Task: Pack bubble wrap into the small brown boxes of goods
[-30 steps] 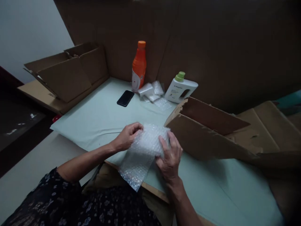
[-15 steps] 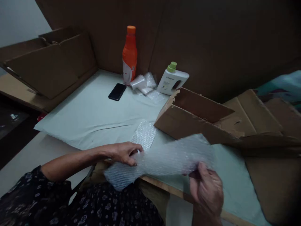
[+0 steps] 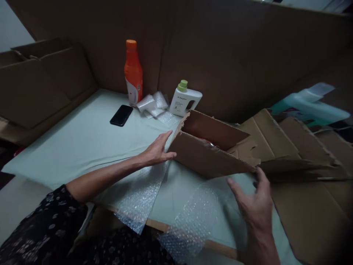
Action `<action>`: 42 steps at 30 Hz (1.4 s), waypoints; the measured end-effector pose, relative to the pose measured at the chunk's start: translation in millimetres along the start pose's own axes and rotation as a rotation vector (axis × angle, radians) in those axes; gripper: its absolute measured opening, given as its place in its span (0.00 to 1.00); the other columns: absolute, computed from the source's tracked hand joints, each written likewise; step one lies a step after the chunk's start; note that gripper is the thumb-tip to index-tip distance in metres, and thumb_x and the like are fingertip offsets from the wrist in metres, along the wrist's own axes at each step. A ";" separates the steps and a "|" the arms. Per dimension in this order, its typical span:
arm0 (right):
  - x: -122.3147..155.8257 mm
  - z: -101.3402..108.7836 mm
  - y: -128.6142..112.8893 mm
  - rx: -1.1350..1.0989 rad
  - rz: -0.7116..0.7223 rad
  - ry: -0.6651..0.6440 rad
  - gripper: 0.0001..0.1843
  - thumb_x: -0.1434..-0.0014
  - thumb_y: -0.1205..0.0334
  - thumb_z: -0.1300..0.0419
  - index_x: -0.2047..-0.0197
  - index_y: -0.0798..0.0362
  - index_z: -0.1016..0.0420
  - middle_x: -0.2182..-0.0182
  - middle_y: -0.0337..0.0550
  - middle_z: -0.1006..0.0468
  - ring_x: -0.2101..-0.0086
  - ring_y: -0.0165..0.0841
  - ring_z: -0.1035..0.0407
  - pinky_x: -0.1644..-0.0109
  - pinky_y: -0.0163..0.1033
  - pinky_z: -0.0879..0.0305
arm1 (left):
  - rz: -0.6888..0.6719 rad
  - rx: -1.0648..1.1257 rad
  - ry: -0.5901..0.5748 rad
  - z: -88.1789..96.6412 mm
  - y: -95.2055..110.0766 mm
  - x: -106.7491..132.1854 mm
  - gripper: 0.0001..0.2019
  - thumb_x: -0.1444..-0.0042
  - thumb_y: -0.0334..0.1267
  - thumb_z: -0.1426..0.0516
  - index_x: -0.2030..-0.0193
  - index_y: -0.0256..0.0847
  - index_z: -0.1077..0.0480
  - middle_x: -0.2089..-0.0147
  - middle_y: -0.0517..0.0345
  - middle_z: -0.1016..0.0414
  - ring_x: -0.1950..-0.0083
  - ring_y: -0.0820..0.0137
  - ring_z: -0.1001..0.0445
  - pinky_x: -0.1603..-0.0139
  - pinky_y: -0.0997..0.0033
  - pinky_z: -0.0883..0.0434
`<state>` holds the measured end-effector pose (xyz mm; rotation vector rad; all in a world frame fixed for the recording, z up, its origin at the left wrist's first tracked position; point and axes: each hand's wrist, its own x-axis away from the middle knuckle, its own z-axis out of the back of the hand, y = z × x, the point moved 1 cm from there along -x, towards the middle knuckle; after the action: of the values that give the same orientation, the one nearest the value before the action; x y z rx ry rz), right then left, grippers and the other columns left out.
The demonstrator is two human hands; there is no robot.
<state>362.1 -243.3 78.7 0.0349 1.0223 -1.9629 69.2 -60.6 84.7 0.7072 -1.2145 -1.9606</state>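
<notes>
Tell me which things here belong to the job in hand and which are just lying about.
In hand: open cardboard box, with left hand on its near corner and right hand at its front edge; two bubble wrap sheets before it.
Lying about: orange bottle, white jug, phone, bubble wrap rolls, folded cartons at left.

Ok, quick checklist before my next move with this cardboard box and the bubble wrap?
Left hand against the cardboard box corner: ok.
Right hand touching the box: cannot tell.
Both hands free of wrap: ok.
Left bubble wrap sheet and right sheet fully on the table: not ok, both overhang its near edge.
Box empty: cannot tell, inside mostly hidden.
Phone apart from the box: ok.
</notes>
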 end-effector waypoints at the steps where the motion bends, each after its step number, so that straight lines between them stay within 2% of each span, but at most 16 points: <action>1: -8.0 -6.6 -2.5 -0.014 -0.005 -0.077 0.44 0.54 0.32 0.33 0.43 0.55 0.27 0.46 0.60 0.23 0.47 0.55 0.28 0.43 0.60 0.32 | -0.039 0.032 0.009 -7.7 -2.6 -9.5 0.46 0.49 0.43 0.37 0.25 0.41 0.49 0.25 0.36 0.45 0.31 0.45 0.37 0.39 0.45 0.31; 4: -22.3 -26.4 -2.4 -0.034 0.013 -0.167 0.35 0.53 0.34 0.33 0.55 0.55 0.22 0.58 0.57 0.18 0.56 0.52 0.24 0.51 0.56 0.28 | -0.165 0.091 0.073 -24.0 -18.0 -15.8 0.42 0.47 0.37 0.40 0.25 0.43 0.47 0.25 0.42 0.43 0.27 0.47 0.41 0.30 0.42 0.37; 7: -21.9 -42.3 0.5 -0.103 0.140 -0.121 0.31 0.48 0.39 0.34 0.52 0.55 0.21 0.56 0.55 0.17 0.55 0.50 0.23 0.51 0.52 0.27 | -0.292 0.035 0.209 -23.4 -41.3 3.9 0.39 0.44 0.34 0.41 0.25 0.43 0.46 0.24 0.44 0.44 0.25 0.50 0.43 0.24 0.45 0.44; 9: -21.9 -53.2 -1.4 -0.163 0.187 -0.156 0.28 0.46 0.42 0.36 0.50 0.55 0.21 0.57 0.54 0.16 0.56 0.47 0.23 0.52 0.49 0.27 | -0.324 -0.017 0.274 -16.7 -54.8 16.9 0.38 0.43 0.33 0.41 0.25 0.43 0.45 0.24 0.44 0.44 0.24 0.51 0.44 0.24 0.45 0.44; 12: -37.1 -73.0 -13.0 -0.200 0.170 -0.220 0.25 0.45 0.44 0.36 0.53 0.55 0.21 0.58 0.53 0.16 0.55 0.47 0.23 0.53 0.48 0.27 | -0.252 -0.018 0.308 -4.0 -63.0 15.2 0.40 0.43 0.35 0.41 0.24 0.45 0.48 0.24 0.44 0.44 0.26 0.51 0.40 0.28 0.46 0.36; 15: -67.7 -95.0 -29.1 -0.231 0.119 -0.263 0.24 0.48 0.43 0.35 0.57 0.54 0.22 0.62 0.51 0.17 0.60 0.46 0.23 0.56 0.48 0.27 | -0.134 0.038 0.301 9.4 -57.4 -10.7 0.39 0.43 0.37 0.42 0.25 0.47 0.47 0.26 0.44 0.41 0.32 0.51 0.33 0.38 0.48 0.26; 18: -88.5 -108.1 -37.3 -0.261 0.123 -0.318 0.24 0.48 0.44 0.35 0.55 0.52 0.25 0.61 0.49 0.17 0.61 0.43 0.23 0.56 0.49 0.27 | -0.058 0.067 0.239 24.3 -50.8 -31.2 0.40 0.44 0.37 0.42 0.25 0.47 0.48 0.27 0.43 0.39 0.35 0.52 0.31 0.45 0.51 0.24; 21: -78.2 -99.7 -26.2 -0.172 0.135 -0.324 0.28 0.45 0.44 0.38 0.46 0.52 0.28 0.53 0.53 0.19 0.54 0.46 0.23 0.50 0.53 0.26 | 0.055 -0.055 0.203 42.3 -54.2 -16.8 0.43 0.45 0.39 0.41 0.24 0.44 0.52 0.29 0.40 0.37 0.39 0.54 0.29 0.46 0.50 0.25; 23: -56.5 -82.8 -9.1 -0.042 0.164 -0.333 0.29 0.42 0.42 0.40 0.43 0.51 0.28 0.49 0.55 0.21 0.50 0.48 0.25 0.46 0.58 0.27 | 0.165 -0.241 0.170 52.6 -60.1 11.4 0.40 0.45 0.41 0.40 0.26 0.40 0.47 0.37 0.39 0.31 0.45 0.55 0.27 0.46 0.50 0.26; 26: -20.7 -52.9 19.8 0.167 0.265 -0.344 0.27 0.39 0.40 0.44 0.46 0.49 0.25 0.45 0.56 0.23 0.44 0.54 0.29 0.41 0.66 0.32 | 0.276 -0.532 0.061 56.1 -65.9 56.9 0.26 0.43 0.47 0.39 0.41 0.36 0.30 0.51 0.44 0.26 0.50 0.54 0.28 0.46 0.49 0.28; 29: -0.2 -34.0 43.5 0.358 0.202 -0.268 0.32 0.40 0.36 0.45 0.41 0.47 0.26 0.40 0.59 0.27 0.40 0.62 0.35 0.40 0.73 0.39 | 0.284 -0.642 0.013 42.6 -65.4 80.3 0.18 0.45 0.50 0.38 0.54 0.38 0.26 0.55 0.45 0.27 0.50 0.52 0.29 0.45 0.47 0.30; 32: 5.1 -34.6 57.1 0.449 0.052 -0.280 0.38 0.45 0.34 0.41 0.39 0.50 0.26 0.47 0.67 0.24 0.46 0.66 0.32 0.46 0.74 0.38 | 0.251 -0.568 0.012 23.1 -59.7 83.2 0.06 0.48 0.39 0.38 0.66 0.40 0.28 0.59 0.47 0.27 0.51 0.52 0.29 0.45 0.47 0.32; 35: 9.1 -48.4 50.2 0.354 0.067 -0.331 0.32 0.44 0.40 0.42 0.46 0.55 0.23 0.61 0.61 0.19 0.55 0.59 0.28 0.48 0.67 0.36 | 0.189 -0.396 0.016 14.2 -49.6 87.0 0.03 0.51 0.34 0.41 0.73 0.42 0.32 0.60 0.49 0.25 0.54 0.58 0.27 0.48 0.55 0.30; 38: 17.5 -69.6 17.2 0.151 0.217 -0.409 0.22 0.40 0.49 0.45 0.51 0.54 0.21 0.63 0.52 0.19 0.60 0.47 0.27 0.49 0.56 0.32 | 0.202 0.045 0.048 20.2 -40.5 103.2 0.05 0.49 0.38 0.41 0.71 0.40 0.30 0.58 0.52 0.22 0.58 0.64 0.25 0.55 0.63 0.28; 40: 19.2 -87.0 -12.4 0.039 0.328 -0.447 0.17 0.38 0.53 0.46 0.53 0.52 0.21 0.62 0.49 0.19 0.60 0.42 0.27 0.50 0.50 0.32 | 0.288 0.365 0.095 28.9 -35.9 117.2 0.10 0.49 0.43 0.39 0.65 0.38 0.27 0.62 0.54 0.20 0.62 0.66 0.24 0.61 0.67 0.28; 42: 13.1 -106.2 -39.2 -0.009 0.408 -0.425 0.15 0.36 0.57 0.46 0.54 0.52 0.21 0.60 0.49 0.19 0.59 0.42 0.27 0.49 0.48 0.32 | 0.368 0.600 0.165 38.1 -30.9 129.2 0.15 0.51 0.46 0.36 0.61 0.38 0.26 0.64 0.54 0.19 0.66 0.67 0.23 0.65 0.69 0.27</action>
<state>289.1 -171.4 28.8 -0.1613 0.6795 -1.5073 -45.1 -134.7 61.7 0.8429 -1.7063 -1.2129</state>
